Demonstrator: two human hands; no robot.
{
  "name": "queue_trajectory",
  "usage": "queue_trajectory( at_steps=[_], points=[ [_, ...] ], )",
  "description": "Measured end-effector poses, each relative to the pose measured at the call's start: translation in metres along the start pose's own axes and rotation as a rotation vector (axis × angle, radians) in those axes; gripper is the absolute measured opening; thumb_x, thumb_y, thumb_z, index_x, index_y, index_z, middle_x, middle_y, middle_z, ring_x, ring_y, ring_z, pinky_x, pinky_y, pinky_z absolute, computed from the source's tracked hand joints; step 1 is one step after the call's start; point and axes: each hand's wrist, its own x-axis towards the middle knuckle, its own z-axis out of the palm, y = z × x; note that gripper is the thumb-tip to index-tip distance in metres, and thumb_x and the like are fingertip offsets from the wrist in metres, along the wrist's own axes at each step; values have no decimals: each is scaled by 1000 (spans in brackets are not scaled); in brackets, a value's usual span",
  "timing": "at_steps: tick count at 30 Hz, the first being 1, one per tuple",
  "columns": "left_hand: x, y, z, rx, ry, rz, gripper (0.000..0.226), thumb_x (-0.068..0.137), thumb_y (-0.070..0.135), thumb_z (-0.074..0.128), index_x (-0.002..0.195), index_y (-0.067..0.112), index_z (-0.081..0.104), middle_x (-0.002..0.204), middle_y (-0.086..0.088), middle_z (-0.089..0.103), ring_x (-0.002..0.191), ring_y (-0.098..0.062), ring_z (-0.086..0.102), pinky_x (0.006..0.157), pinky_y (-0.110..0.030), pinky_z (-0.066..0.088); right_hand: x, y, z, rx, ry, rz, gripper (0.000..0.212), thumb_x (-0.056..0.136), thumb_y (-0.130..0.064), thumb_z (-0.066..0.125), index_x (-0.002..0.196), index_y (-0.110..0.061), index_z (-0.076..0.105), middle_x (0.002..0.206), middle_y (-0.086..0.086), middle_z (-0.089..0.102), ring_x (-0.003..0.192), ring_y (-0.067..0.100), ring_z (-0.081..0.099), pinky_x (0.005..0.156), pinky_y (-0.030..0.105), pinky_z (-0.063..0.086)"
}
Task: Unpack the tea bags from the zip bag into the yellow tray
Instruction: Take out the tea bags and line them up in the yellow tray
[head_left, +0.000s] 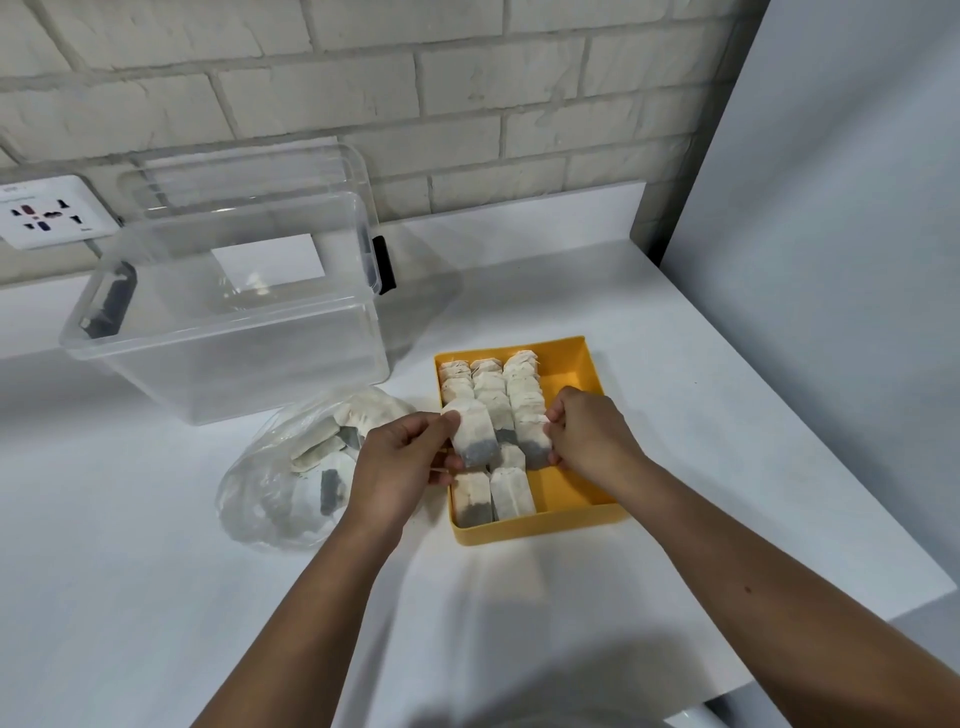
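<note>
tea bag going into the yellow tray's left row

behind the yellow tray and off to its left stands a clear storage box. just left of the tray lies the zip bag, slumped open on the white counter with a good many tea bags inside. the left hand is at the tray's left edge, thumb and fingers pinching a tea bag upright above the left row. inside the tray three rows lean toward its far wall, and two more bags lie at its near wall. the right hand, over the tray's right half, has its fingers curled onto the front bag of the right row, seemingly steadying it. the step in hand looks like placing and tidying. the next move probably calls for lowering the pinched bag into its row, letting go, then reaching left to the zip bag.
</note>
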Motion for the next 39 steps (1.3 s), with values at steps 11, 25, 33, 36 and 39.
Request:
queue_trajectory(
  at_steps=[11,25,33,36,39],
  points=[
    [-3,6,3,-7,-47,35,12,90,20,71,88,9,75,68,-4,66,61,-12,67,57,-25,54,-25,-23,-36,296,30,-316,23,90,-40,64,105,-23,65,94,-13,64,75,2,59,72,19,49],
    [5,8,0,154,87,180,13,85,26,78,74,22,73,60,8,64,53,-6,52,56,-17,44,-23,-16,-66,63,-4,-253,14,79,-26,79,79,-16,68,69,-9,66,66,4,62,68,19,50],
    [7,2,-1,193,55,170,13,88,31,74,84,19,76,65,2,65,57,-11,53,63,-24,47,-24,-6,-40,65,-260,-51,12,86,-13,72,81,-16,62,67,4,72,57,13,70,66,27,59],
    [7,2,-1,195,38,160,14,88,31,73,84,18,76,66,0,65,59,-12,54,64,-25,47,-17,-7,-28,-14,-218,-77,15,87,-15,69,79,-21,58,71,4,73,67,16,71,78,36,58],
    [8,1,-1,184,25,149,13,88,29,73,83,18,75,67,-1,65,59,-14,54,66,-27,47,-11,-9,-22,-121,-150,-79,12,90,-21,65,85,-20,54,85,7,71,86,24,67,83,36,53]
  ],
)
